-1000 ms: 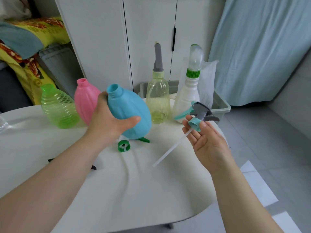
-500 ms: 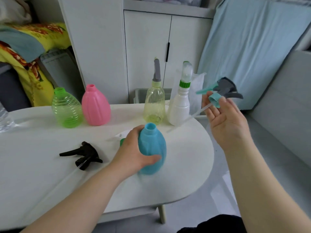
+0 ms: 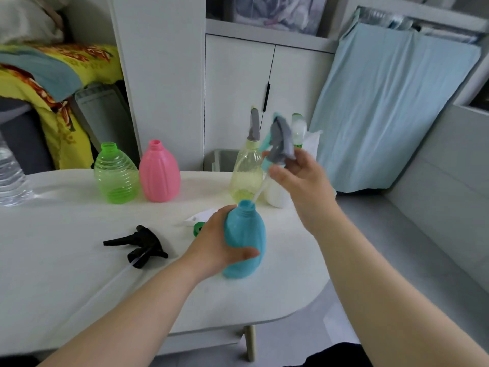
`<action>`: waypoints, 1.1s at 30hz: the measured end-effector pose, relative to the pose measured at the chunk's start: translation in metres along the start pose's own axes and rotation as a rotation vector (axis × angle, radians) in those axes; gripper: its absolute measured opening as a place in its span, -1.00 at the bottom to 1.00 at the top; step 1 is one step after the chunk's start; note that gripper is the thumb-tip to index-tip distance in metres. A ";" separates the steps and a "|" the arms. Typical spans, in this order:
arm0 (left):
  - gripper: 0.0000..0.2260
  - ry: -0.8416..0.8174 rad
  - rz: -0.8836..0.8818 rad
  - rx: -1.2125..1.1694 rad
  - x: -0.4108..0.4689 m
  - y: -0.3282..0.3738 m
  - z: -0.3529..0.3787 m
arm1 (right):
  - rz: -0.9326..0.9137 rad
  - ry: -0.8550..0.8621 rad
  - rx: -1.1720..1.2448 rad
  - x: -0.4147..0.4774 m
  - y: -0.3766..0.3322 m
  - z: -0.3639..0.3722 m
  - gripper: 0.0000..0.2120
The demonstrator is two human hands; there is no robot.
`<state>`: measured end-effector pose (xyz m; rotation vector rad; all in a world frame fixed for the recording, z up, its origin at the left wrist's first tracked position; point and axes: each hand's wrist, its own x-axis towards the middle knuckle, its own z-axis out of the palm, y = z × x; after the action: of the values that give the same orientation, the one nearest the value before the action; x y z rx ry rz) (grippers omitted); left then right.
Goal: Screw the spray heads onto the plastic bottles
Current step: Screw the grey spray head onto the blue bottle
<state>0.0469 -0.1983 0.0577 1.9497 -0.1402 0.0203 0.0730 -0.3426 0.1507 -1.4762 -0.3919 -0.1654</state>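
Head camera: left hand (image 3: 219,242) grips the blue bottle (image 3: 248,234), upright on the white counter (image 3: 79,274). Right hand (image 3: 299,178) holds the blurred grey-and-teal spray head (image 3: 281,140) above it, with the dip tube (image 3: 260,190) slanting down to the bottle's open neck. A black spray head (image 3: 140,245) lies to the left. The green bottle (image 3: 116,176) and pink bottle (image 3: 158,173) stand uncapped behind.

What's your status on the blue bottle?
Left hand grips blue plastic bottle, upright on white table. Right hand holds grey-and-teal spray head, tube tip at bottle mouth. Not screwed on. Neck unobstructed.
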 end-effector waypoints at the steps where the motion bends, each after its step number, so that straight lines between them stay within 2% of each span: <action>1: -0.36 -0.005 0.000 -0.008 0.000 -0.001 0.000 | 0.018 -0.043 -0.040 -0.004 0.005 0.003 -0.73; 4: -0.32 -0.032 0.004 -0.006 0.001 -0.004 -0.002 | 0.100 -0.156 -0.129 -0.016 0.022 0.008 -0.70; 8: -0.30 -0.042 -0.033 -0.029 0.002 -0.007 -0.004 | 0.176 -0.154 -0.144 -0.024 0.034 0.004 -0.76; 17: -0.33 -0.050 -0.038 -0.024 0.004 -0.007 -0.003 | 0.183 -0.258 -0.246 -0.017 0.031 0.007 -0.75; 25: -0.30 -0.046 -0.017 -0.001 0.004 -0.009 -0.004 | 0.097 -0.067 -0.410 -0.024 0.044 0.022 -0.75; 30: -0.37 -0.060 -0.023 -0.028 0.001 -0.009 -0.006 | 0.110 -0.215 -0.282 -0.033 0.045 0.018 -0.72; 33: -0.37 -0.055 -0.028 -0.040 0.000 -0.009 -0.006 | 0.089 -0.161 -0.236 -0.035 0.048 0.017 -0.71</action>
<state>0.0485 -0.1895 0.0515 1.9129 -0.1481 -0.0546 0.0547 -0.3257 0.0944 -1.7431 -0.4468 -0.0211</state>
